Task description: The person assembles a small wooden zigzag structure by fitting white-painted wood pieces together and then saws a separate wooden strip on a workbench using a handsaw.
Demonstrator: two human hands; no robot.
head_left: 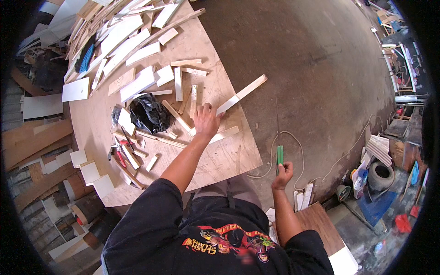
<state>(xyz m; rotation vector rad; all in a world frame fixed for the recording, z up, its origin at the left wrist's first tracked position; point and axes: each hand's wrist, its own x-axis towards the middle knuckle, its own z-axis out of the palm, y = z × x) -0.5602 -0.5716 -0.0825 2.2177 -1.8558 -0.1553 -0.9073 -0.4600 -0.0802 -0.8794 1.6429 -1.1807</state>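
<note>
My left hand (207, 121) reaches over the plywood table (245, 151), its fingers closed on one end of a long pale wooden strip (250, 86) that sticks out past the table's right edge. Around it lie short wooden pieces (178, 85), a crumpled black plastic bag (149, 112) and, to the lower left, red-handled hand tools (120, 157). My right hand (282, 176), beside the table over the floor, grips a narrow green bar-like object (280, 153) held lengthwise; I cannot make out what it is.
White boards and offcuts (121, 34) are piled across the table's far left, with more scrap wood (36, 142) beyond it. A cable (300, 151) loops on the concrete floor (293, 55). A tyre (380, 175), planks and clutter line the right side.
</note>
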